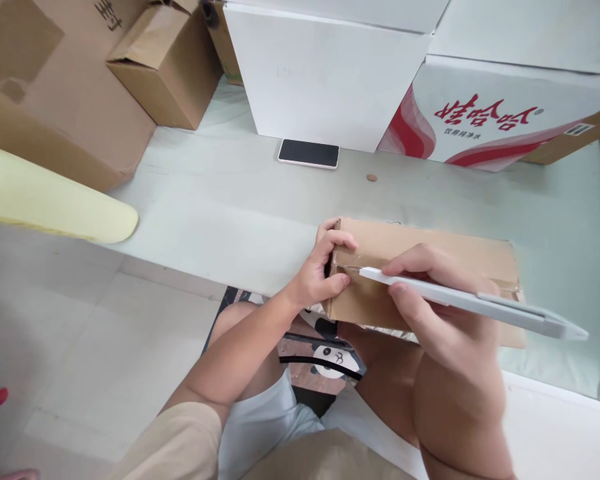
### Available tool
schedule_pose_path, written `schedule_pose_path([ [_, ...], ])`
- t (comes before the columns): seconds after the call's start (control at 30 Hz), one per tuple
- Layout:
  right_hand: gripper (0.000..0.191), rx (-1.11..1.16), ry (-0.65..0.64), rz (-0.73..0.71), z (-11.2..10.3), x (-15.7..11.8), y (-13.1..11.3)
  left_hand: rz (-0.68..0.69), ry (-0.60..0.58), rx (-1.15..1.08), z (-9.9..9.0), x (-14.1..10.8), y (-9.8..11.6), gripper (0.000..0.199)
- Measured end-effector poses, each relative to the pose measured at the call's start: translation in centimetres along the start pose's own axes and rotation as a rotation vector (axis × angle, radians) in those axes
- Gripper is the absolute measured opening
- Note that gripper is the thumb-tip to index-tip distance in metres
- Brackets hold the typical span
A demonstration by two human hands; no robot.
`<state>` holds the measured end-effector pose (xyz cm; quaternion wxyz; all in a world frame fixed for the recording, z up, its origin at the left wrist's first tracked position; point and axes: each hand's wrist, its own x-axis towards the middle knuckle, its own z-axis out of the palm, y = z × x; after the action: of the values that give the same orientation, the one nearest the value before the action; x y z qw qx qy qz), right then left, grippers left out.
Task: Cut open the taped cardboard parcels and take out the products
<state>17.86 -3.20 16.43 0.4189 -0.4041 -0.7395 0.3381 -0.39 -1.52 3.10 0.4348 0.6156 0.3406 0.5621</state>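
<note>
A small brown cardboard box [430,243] lies at the table's front edge, with tape along its top seam. My left hand [320,270] grips its left end, fingers at the far corner and thumb on the top near the seam. In my right hand [445,300] is a slim white utility knife [505,308], pinched between thumb and fingers above the box. Its thin blade points left and meets the seam close to my left thumb. The rest of my right hand's fingers are partly hidden behind the knife.
A phone [309,154] and a small brown piece [372,177] lie on the covered table [205,200]. White cartons [325,80] and a red-and-white carton [480,120] line the back. Brown boxes [170,73] and a pale yellow roll [55,197] are at left.
</note>
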Motion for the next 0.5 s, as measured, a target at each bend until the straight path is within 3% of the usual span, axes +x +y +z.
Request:
schedule_pose_path([
  [0.17,0.011,0.040,0.052,0.077,0.3,-0.1,0.1,-0.015,0.007,0.006,-0.1,0.1,0.3,0.062],
  [0.33,0.020,0.169,0.225,0.131,0.2,-0.4,0.4,-0.031,0.008,0.001,-0.2,0.1,0.6,0.061],
  [0.5,0.020,0.140,0.195,0.208,-0.7,-0.8,-0.1,-0.026,0.024,0.002,-0.3,0.1,0.6,0.057],
])
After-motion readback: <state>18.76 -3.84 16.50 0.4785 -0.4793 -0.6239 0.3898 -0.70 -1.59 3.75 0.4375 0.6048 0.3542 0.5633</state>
